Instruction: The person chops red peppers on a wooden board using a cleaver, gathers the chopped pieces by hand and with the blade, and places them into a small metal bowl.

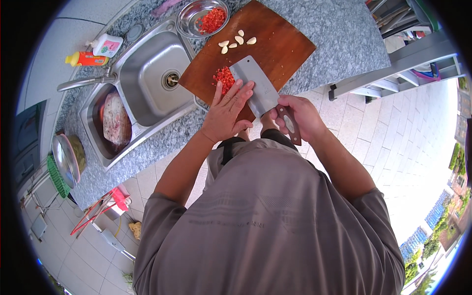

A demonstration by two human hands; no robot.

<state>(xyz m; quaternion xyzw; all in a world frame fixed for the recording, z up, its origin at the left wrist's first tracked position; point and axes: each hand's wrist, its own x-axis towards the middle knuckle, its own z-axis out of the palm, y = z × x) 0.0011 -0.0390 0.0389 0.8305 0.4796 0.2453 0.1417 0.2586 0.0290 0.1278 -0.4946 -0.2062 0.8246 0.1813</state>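
My right hand (pixel 300 116) grips the brown riveted handle of a Chinese cleaver (pixel 258 84). Its broad steel blade lies over the lower part of a wooden cutting board (pixel 280 48). My left hand (pixel 228 110) is flat with the fingers apart, its fingertips by the blade's left side; whether they touch the steel I cannot tell. Just beyond those fingers is a small heap of chopped red chili (pixel 223 78), partly hidden by them. Several peeled garlic cloves (pixel 239 40) lie farther up the board. More chopped chili (pixel 212 20) sits in a steel bowl (pixel 188 23).
Left of the board is a double-basin steel sink (pixel 147 70); a large piece of meat (pixel 115 118) lies in its smaller basin. A faucet (pixel 86 83), an orange bottle (pixel 88 59) and a white pump bottle (pixel 107 45) stand behind it. The granite counter (pixel 343 48) ends at right near a metal ladder-like frame (pixel 398 73).
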